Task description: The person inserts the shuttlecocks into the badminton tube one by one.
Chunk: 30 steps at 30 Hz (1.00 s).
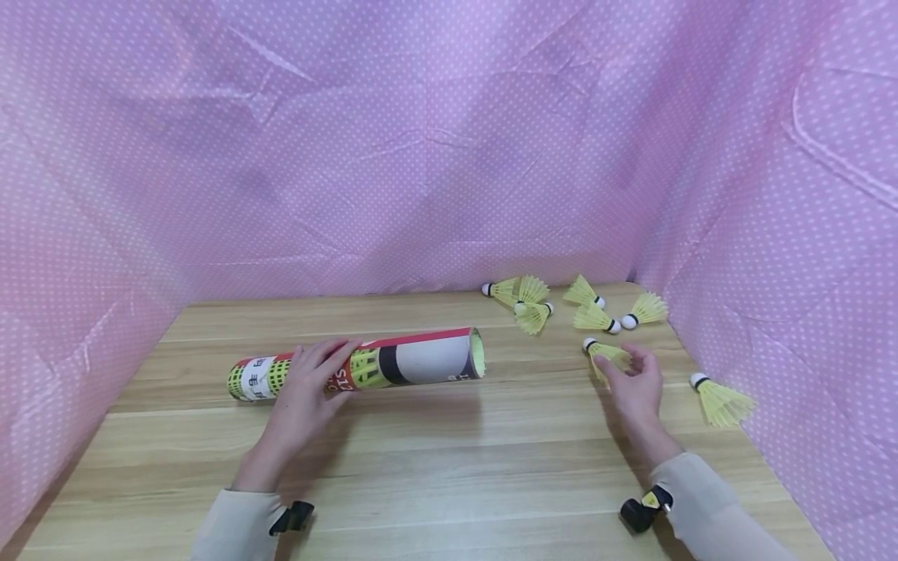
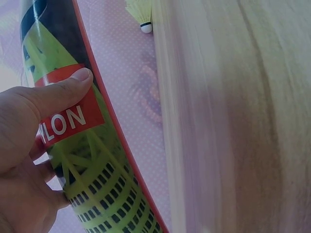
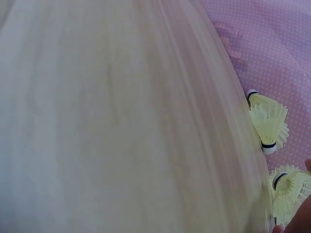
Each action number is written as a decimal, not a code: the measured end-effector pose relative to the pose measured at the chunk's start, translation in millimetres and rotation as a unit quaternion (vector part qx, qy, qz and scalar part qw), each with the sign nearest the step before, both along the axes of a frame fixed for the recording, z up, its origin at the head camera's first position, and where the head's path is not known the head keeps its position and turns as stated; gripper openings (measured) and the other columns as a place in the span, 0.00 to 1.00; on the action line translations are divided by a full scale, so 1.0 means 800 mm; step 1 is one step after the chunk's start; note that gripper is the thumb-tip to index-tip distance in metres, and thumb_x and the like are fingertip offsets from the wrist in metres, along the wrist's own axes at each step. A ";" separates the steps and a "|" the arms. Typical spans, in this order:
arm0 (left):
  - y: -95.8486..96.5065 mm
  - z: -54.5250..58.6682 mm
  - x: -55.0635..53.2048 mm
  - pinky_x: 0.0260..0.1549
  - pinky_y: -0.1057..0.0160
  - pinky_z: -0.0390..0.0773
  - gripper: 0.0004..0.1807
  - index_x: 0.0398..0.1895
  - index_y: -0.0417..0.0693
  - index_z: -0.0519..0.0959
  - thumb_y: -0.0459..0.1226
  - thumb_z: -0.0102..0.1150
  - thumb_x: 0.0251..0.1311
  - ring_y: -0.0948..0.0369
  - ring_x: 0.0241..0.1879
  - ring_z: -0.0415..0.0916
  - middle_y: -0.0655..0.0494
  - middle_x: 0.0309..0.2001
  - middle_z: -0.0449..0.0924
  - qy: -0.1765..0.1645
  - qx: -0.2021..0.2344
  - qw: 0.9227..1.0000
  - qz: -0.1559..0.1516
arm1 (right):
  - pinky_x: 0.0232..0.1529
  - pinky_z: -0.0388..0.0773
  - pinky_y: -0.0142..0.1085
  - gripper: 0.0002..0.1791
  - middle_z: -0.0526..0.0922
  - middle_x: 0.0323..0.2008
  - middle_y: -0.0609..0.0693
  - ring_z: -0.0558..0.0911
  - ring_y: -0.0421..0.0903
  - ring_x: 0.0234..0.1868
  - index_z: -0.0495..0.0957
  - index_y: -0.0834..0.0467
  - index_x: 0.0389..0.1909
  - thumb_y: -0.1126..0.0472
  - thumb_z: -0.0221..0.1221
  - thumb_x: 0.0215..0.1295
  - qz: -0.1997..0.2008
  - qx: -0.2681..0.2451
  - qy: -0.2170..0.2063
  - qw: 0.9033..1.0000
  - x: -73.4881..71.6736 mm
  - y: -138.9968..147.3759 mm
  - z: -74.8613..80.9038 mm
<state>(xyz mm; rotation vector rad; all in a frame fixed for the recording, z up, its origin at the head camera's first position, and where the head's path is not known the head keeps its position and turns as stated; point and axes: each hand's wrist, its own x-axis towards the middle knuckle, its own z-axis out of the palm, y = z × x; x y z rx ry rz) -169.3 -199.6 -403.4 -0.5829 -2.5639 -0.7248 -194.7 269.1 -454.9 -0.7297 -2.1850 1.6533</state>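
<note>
My left hand (image 1: 303, 401) grips a shuttlecock tube (image 1: 428, 360) round its middle, holding it nearly level over the table. The tube's rim faces right, and yellow netting patterns and a red band show in the left wrist view. Over on the right, my right hand (image 1: 640, 391) has thumb and fingers about the skirt of a yellow shuttlecock (image 1: 607, 352), its white cork pointing away to the left. The right wrist view catches only fingertips at the lower right edge, beside this shuttlecock (image 3: 294, 191).
Several more yellow shuttlecocks lie along the back right: one cluster (image 1: 533, 315), another group (image 1: 595, 315), and one near the corner (image 1: 647, 309). A single shuttlecock (image 1: 722, 401) lies right of my right hand. Pink dotted cloth (image 1: 421, 156) walls the wooden table (image 1: 421, 483).
</note>
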 end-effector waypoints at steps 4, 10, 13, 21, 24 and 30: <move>0.000 0.001 0.000 0.74 0.39 0.43 0.51 0.73 0.58 0.70 0.28 0.81 0.40 0.44 0.65 0.67 0.46 0.64 0.73 -0.002 0.003 1.000 0.001 | 0.63 0.69 0.44 0.37 0.67 0.66 0.60 0.69 0.53 0.62 0.65 0.62 0.68 0.54 0.69 0.64 0.005 -0.011 0.004 1.000 0.000 0.000 0.003; -0.001 0.002 0.000 0.74 0.39 0.44 0.50 0.72 0.56 0.71 0.28 0.81 0.40 0.44 0.64 0.68 0.46 0.64 0.73 -0.003 0.006 1.000 0.001 | 0.68 0.68 0.47 0.40 0.68 0.68 0.59 0.69 0.54 0.66 0.63 0.60 0.71 0.53 0.70 0.62 0.020 -0.048 0.002 0.999 -0.001 -0.001 0.009; -0.001 0.002 0.001 0.74 0.38 0.44 0.50 0.72 0.56 0.71 0.28 0.81 0.40 0.44 0.64 0.68 0.45 0.64 0.73 -0.002 0.006 1.000 0.000 | 0.68 0.68 0.46 0.41 0.67 0.69 0.58 0.69 0.53 0.66 0.63 0.59 0.71 0.54 0.71 0.62 0.025 -0.066 0.004 0.997 -0.001 -0.003 0.013; 0.000 0.002 0.001 0.74 0.38 0.44 0.50 0.72 0.57 0.70 0.29 0.81 0.41 0.44 0.65 0.68 0.46 0.64 0.73 -0.004 0.005 1.000 0.002 | 0.54 0.77 0.25 0.37 0.71 0.66 0.63 0.74 0.47 0.59 0.63 0.65 0.70 0.61 0.68 0.65 0.058 -0.077 0.037 0.995 0.000 -0.011 0.023; 0.001 0.003 0.001 0.74 0.39 0.43 0.51 0.73 0.58 0.70 0.29 0.81 0.41 0.44 0.65 0.67 0.46 0.64 0.73 -0.007 0.003 1.000 0.005 | 0.49 0.78 0.22 0.37 0.70 0.67 0.64 0.77 0.40 0.53 0.63 0.66 0.70 0.62 0.68 0.65 0.075 -0.098 0.052 0.991 0.001 -0.015 0.028; 0.001 0.003 0.001 0.75 0.40 0.42 0.50 0.73 0.59 0.70 0.29 0.81 0.42 0.44 0.66 0.67 0.46 0.65 0.72 -0.015 0.004 1.000 0.009 | 0.50 0.80 0.27 0.35 0.71 0.66 0.64 0.79 0.35 0.50 0.64 0.65 0.70 0.64 0.67 0.65 0.114 -0.124 0.067 0.984 0.004 -0.024 0.039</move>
